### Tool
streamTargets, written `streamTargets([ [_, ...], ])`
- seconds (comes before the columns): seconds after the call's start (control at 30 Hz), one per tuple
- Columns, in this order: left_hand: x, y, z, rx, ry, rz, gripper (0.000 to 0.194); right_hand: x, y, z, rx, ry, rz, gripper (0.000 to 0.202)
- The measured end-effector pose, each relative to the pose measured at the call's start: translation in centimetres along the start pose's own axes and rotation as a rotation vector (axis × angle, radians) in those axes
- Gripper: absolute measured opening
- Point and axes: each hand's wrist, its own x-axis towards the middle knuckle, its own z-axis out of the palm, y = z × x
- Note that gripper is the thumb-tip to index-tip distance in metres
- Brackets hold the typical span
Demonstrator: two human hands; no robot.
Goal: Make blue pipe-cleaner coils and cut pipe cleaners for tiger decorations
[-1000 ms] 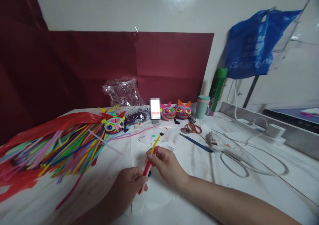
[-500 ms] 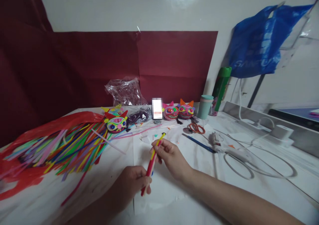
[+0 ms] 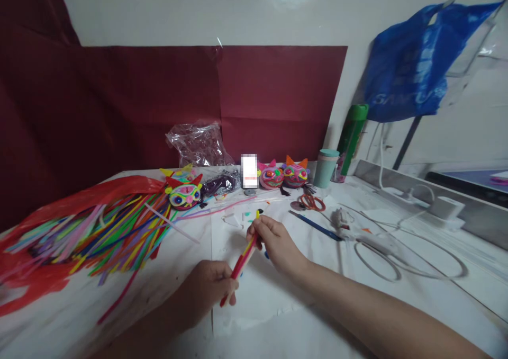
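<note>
A thin bundle of red, yellow and pale strips (image 3: 243, 262) slants up to the right above the white table. My left hand (image 3: 212, 285) pinches its lower, red end. Near the upper end, my right hand (image 3: 273, 240) grips it between thumb and fingers, with a yellow tip poking out above. Just beyond the right hand lie small green and dark scraps. To the left is a pile of colourful strips (image 3: 119, 232) on red plastic (image 3: 130, 187), beside a decorated animal-like head with red horns (image 3: 184, 194).
Two more decorated heads (image 3: 271, 176) (image 3: 296, 172) stand at the back, near a teal cup (image 3: 326, 169) and green can (image 3: 354, 136). Orange-handled scissors (image 3: 313, 202), a dark blue tool (image 3: 317, 225) and white cables (image 3: 377, 245) lie at right. A blue bag (image 3: 413, 68) hangs above.
My right hand has moved slightly right and covers more of the bundle's yellow end. My left hand has shifted slightly up and left with the lower end.
</note>
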Motion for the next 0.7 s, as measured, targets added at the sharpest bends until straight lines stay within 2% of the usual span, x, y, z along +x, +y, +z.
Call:
streamTargets([
  [0.13, -0.2, 0.6, -0.2, -0.006, -0.040, 0.017, 0.017, 0.2, -0.1, -0.2, -0.092, 0.010, -0.060, 0.028],
  [0.3, 0.1, 0.4, 0.0, -0.086, 0.066, 0.015, 0.018, 0.3, 0.7, 0.2, 0.048, -0.067, -0.028, 0.030],
  [0.43, 0.4, -0.1, 0.0, -0.148, 0.089, 0.080, 0.019, -0.5, 1.6, 1.2, 0.063, -0.212, 0.081, 0.036],
  [0.53, 0.4, -0.3, 0.1, -0.126, 0.077, 0.054, 0.018, -1.3, 2.0, 1.8, 0.122, -0.368, 0.082, 0.039],
  [0.6, 0.3, -0.5, 0.2, -0.111, 0.047, 0.040, 0.017, -1.6, 2.2, 2.0, 0.167, -0.425, 0.076, 0.039],
  [0.7, 0.4, -0.9, 0.1, -0.147, -0.015, 0.072, 0.020, -1.6, 2.3, 1.9, 0.198, -0.358, 0.126, 0.039],
])
